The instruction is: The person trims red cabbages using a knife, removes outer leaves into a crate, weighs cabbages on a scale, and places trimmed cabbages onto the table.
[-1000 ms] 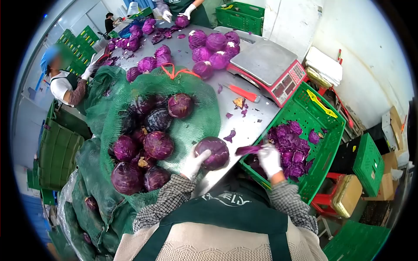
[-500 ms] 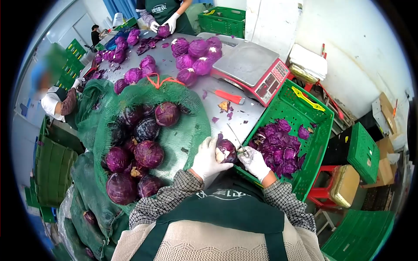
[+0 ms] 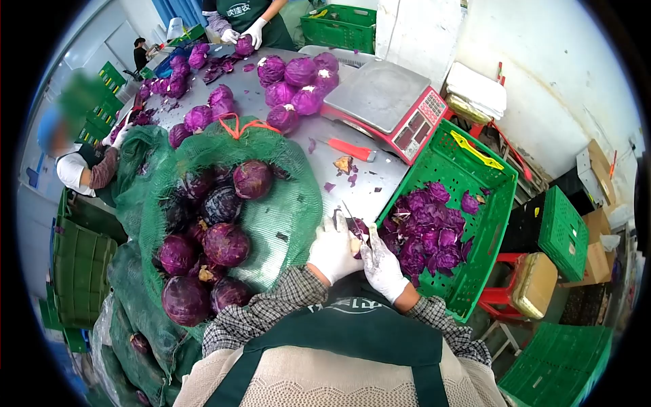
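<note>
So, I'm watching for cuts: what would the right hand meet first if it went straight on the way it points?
Most likely the purple cabbage in the left hand, just ahead of the right hand. The knife overlaps it in this view, so any gap is hard to judge.

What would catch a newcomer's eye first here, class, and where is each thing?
Dark purple cabbages lie heaped in an open green mesh bag, left of centre. Right of the hands, a green crate holds loose purple leaves. Between bag and crate, the gloved left hand holds a single cabbage while the right hand has a knife at it.
</note>
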Tool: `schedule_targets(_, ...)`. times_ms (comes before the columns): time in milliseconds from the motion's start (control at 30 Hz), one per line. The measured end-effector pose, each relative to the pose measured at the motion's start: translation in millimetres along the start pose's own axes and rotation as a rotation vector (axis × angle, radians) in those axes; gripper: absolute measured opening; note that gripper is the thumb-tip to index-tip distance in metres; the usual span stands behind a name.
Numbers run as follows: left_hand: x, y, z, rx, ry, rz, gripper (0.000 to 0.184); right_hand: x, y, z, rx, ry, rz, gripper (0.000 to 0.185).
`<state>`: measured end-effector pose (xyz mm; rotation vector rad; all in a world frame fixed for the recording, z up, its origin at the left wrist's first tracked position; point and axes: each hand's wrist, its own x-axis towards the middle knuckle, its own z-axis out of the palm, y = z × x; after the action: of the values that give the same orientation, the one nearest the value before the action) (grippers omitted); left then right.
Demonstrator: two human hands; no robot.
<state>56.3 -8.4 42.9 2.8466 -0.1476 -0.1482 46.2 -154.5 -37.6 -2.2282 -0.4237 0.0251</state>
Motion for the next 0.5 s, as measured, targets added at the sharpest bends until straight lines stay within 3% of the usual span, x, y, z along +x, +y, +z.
schedule_targets(67,3,3,2,0.020,0.020,-0.012,0.105,6,-7,-4,0.047,0.095,-0.017,0.045)
schedule_targets(167,7,7,2,0.004,-0.025,-0.068,0.108,21,3,-14,-0.006,0.014,-0.025,0.036)
schedule_targets(233,8,8,-2,-0.009,-0.079,-0.097,0.111,31,35,-4,0.040,0.172,0.021,0.030)
schedule_targets(300,-5,4,-7,-0.054,-0.036,-0.073,0.109,37,22,-45,0.420,-0.103,0.724,0.033)
schedule_targets(367,-22,-26,13,-0.127,0.139,0.054,0.109,26,52,-17,0.573,0.038,0.543,0.033)
schedule_targets(400,-28,-44,15,-0.277,0.084,0.019,0.108,26,45,-10,0.572,0.127,0.408,0.032)
schedule_targets(433,-35,-60,19,-0.392,0.125,0.027,0.110,16,38,-8,0.760,0.114,0.653,0.031)
schedule_targets(467,-41,-71,18,-0.489,0.087,-0.037,0.110,10,65,2,0.749,0.152,0.585,0.040)
schedule_targets(500,-43,-81,16,-0.585,0.061,-0.097,0.111,9,72,-27,0.980,-0.103,1.121,0.051)
